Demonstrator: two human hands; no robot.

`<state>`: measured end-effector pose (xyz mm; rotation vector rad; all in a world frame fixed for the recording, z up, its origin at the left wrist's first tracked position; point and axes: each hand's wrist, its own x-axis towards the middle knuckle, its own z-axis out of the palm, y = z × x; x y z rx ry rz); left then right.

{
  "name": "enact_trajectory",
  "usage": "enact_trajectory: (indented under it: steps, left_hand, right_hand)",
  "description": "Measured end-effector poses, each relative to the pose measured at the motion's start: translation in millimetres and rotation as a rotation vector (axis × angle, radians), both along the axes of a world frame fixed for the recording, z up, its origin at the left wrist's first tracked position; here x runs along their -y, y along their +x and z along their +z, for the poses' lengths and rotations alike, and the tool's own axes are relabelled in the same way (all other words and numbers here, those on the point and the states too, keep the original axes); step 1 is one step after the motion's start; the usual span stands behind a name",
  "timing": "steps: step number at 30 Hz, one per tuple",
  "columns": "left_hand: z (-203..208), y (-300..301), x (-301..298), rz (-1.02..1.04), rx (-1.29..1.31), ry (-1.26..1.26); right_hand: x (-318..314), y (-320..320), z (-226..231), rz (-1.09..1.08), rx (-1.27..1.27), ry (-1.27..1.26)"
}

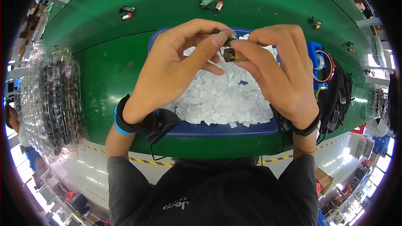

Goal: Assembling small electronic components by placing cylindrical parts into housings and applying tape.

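Between my two hands, above a blue tray heaped with small white square pieces, is a small circuit board with thin wires. My left hand pinches the board's left side between thumb and fingers. A short cylindrical battery, dark with a yellowish wrap, hangs just below the board. My right hand is closed around the battery, its thumb and forefinger also against the board's right end. My fingers cover part of both. A black band and a dark device sit at each wrist.
Similar board-and-battery assemblies lie along the green table: one far left, another far middle, one far right. A blue tape dispenser and a black bag stand right of the tray. Stacked clear plastic trays rise at the left.
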<state>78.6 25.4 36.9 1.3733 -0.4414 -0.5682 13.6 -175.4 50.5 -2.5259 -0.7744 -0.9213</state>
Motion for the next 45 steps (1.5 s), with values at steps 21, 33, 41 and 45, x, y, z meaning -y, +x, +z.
enact_trajectory:
  steps: [21,33,41,45]
  left_hand:
    - [0,-2,-3,-0.094,0.101,-0.045]
    - [-6,-2,-1,-0.017,0.228,-0.322]
    - [-1,-5,-3,0.027,0.322,-0.242]
    - [3,-6,-3,0.114,0.619,-0.100]
  right_hand:
    - [-9,-10,11,-0.104,0.071,-0.063]
    - [-8,-15,6,0.063,-0.435,0.708]
    - [-15,-18,2,0.061,-0.495,0.882]
    - [-19,-18,5,0.078,-0.638,1.064]
